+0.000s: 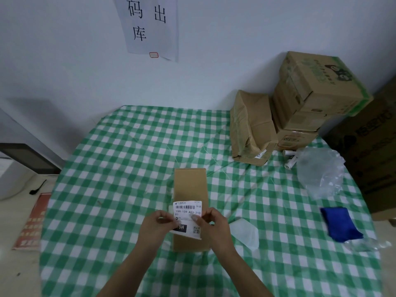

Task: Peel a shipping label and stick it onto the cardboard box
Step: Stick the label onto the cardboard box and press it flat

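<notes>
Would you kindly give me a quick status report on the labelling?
Left hand and right hand both pinching the shipping label. Label held over the near end of the cardboard box. Box top unobstructed.

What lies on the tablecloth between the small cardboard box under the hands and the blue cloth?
In the head view, a translucent white sheet lies between the cardboard box and the blue cloth.

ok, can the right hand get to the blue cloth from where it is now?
Probably yes, but not right away. The right hand is pinching the shipping label over the cardboard box. The blue cloth lies to its right, with only bare tablecloth between.
</notes>
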Motion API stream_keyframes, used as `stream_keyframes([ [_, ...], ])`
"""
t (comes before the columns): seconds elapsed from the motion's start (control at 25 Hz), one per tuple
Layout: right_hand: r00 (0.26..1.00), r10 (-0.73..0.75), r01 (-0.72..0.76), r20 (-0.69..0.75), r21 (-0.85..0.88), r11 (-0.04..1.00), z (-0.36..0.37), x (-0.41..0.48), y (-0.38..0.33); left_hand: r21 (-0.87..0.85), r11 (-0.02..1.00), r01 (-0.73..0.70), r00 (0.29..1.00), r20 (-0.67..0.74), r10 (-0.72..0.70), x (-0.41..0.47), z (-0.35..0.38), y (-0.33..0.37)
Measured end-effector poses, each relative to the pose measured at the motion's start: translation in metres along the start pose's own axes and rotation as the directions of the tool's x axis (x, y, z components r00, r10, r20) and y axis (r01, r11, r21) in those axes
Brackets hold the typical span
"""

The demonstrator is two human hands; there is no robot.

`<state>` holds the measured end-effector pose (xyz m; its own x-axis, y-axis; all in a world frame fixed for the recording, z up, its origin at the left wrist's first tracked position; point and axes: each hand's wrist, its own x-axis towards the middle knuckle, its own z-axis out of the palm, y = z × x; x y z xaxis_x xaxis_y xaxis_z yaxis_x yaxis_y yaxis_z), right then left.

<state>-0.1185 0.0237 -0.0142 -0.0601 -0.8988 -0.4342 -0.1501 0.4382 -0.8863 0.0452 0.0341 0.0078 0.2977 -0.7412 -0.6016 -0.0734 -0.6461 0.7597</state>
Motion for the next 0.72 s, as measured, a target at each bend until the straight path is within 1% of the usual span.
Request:
stream_keyframes([
  [0.12, 0.999, 0.043, -0.041, 0.015, -0.110, 0.993, -0.001, 0.006, 0.010, 0.086, 0.996, 0.010, 1.000, -0.005, -0.010, 0.010, 0.001, -0.016],
  [0.28, 0.998, 0.069, -0.066, 0.011, -0.193, 0.979, -0.003, 0.017, 0.014, 0.190, 0.982, -0.016, 1.000, -0.014, 0.019, 0.021, 0.011, -0.022],
  [0.48, 0.996, 0.090, -0.095, -0.028, -0.289, 0.953, -0.001, 0.035, 0.010, 0.254, 0.966, -0.043, 0.998, -0.037, 0.055, 0.037, 0.023, -0.014],
  [0.6, 0.996, 0.080, -0.090, -0.044, -0.366, 0.926, 0.004, 0.048, 0.004, 0.269, 0.961, -0.069, 0.994, -0.061, 0.089, 0.049, 0.028, -0.009],
  [0.72, 0.997, 0.071, -0.079, -0.035, -0.394, 0.916, 0.009, 0.062, 0.001, 0.284, 0.956, -0.075, 0.992, -0.073, 0.100, 0.059, 0.033, -0.004],
])
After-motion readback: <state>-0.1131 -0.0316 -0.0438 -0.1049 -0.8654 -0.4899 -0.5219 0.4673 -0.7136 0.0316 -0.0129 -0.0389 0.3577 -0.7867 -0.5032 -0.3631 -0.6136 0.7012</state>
